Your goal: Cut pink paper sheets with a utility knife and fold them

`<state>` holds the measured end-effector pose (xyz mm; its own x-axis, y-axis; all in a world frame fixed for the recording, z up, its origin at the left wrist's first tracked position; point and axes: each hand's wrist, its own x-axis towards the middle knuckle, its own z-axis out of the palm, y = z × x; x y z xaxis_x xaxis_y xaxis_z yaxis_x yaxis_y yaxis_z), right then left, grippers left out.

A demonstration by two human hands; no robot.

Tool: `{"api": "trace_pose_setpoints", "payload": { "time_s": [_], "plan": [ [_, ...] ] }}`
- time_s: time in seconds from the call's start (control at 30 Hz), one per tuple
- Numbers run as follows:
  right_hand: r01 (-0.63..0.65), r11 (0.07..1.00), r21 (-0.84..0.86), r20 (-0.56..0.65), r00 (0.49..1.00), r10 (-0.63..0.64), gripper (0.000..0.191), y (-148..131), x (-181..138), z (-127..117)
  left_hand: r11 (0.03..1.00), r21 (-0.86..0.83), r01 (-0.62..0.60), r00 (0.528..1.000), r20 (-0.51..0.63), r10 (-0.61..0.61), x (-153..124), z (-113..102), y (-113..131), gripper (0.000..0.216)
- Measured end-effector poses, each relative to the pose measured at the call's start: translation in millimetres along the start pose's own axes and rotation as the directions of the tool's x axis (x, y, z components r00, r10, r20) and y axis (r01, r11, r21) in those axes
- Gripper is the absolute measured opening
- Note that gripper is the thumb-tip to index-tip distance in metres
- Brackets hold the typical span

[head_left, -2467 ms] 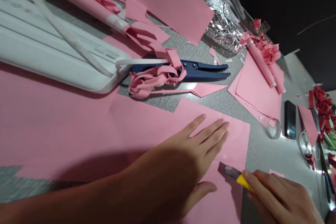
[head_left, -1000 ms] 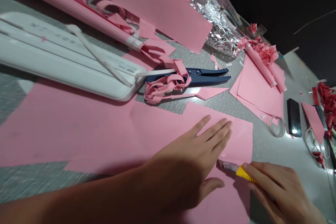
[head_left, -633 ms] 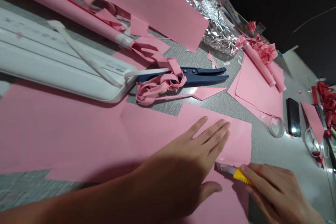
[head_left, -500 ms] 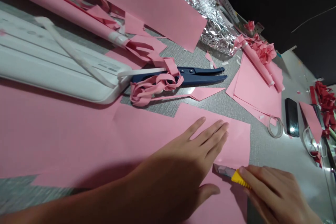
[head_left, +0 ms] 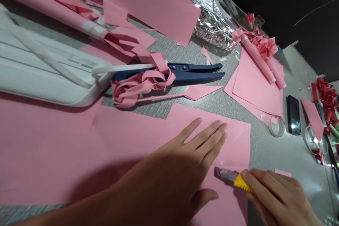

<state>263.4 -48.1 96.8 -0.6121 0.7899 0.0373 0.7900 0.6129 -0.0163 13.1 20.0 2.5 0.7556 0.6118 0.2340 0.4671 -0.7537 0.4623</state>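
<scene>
My left hand lies flat on a large sheet of pink paper, its fingers stretched toward the sheet's right part. Beside it, my right hand grips a yellow utility knife. The knife's metal blade points left, and its tip rests at the paper close to my left thumb. A crease or cut line runs from near the blade to the right edge of the sheet. Beyond the paper lies a dark blue cutting tool with tangled pink paper strips over its handles.
A white appliance-like bar sits at the left. Toward the back are rolled pink paper, silver foil and a stack of pink sheets. Farther right lie a tape roll, a black phone and red paper flowers.
The view has shifted slightly, so the things at the left sit farther left. Both hands keep nearly the same place, with the knife still at the paper.
</scene>
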Motion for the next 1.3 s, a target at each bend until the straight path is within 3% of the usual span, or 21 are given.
{"api": "trace_pose_setpoints", "payload": {
  "time_s": [0.37,0.57,1.3],
  "plan": [
    [-0.026,1.000,0.000,0.059,0.998,0.026,0.035,2.9,-16.5,1.9,0.999,0.012,-0.044,0.998,0.046,0.044,0.5,-1.0,-1.6,0.087],
    [-0.045,0.999,0.022,0.058,0.997,0.043,0.035,3.0,-16.2,-1.5,0.998,0.024,-0.061,0.998,0.025,0.060,-2.3,3.0,-2.8,0.092],
    [-0.134,0.982,0.135,0.108,0.987,0.120,0.030,6.6,-39.0,-3.0,1.000,0.012,-0.020,1.000,0.000,0.020,-3.3,3.9,-3.4,0.083]
  ]
}}
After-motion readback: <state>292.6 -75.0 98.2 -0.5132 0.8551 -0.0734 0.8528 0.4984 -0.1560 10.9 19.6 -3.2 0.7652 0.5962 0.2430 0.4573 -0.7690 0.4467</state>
